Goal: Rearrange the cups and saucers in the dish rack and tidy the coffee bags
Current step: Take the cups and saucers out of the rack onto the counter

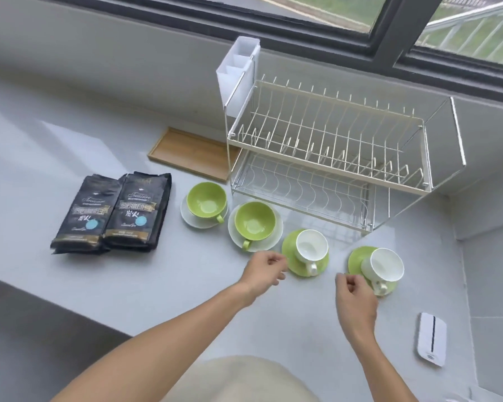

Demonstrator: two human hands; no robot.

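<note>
**Cups and saucers: all four sets on the worktop, rack bare**

Cups and saucers sit in a row in front of the dish rack (328,146), none in it. Two green cups (206,202) (254,221) on white saucers (186,217) (276,236), two white cups (311,246) (385,265) on green saucers (288,248) (355,259). So I'd say basically nothing's racked yet. Left hand (263,271) hovers by the nearer white cup, right hand (355,297) by the far one's handle, both with fingers loosely curled, holding nothing. Coffee bags (83,214) (138,211) lie flat side by side on the worktop (186,285), well left, next to a wooden tray (192,153). Looks untouched, so probably still to do.
</note>
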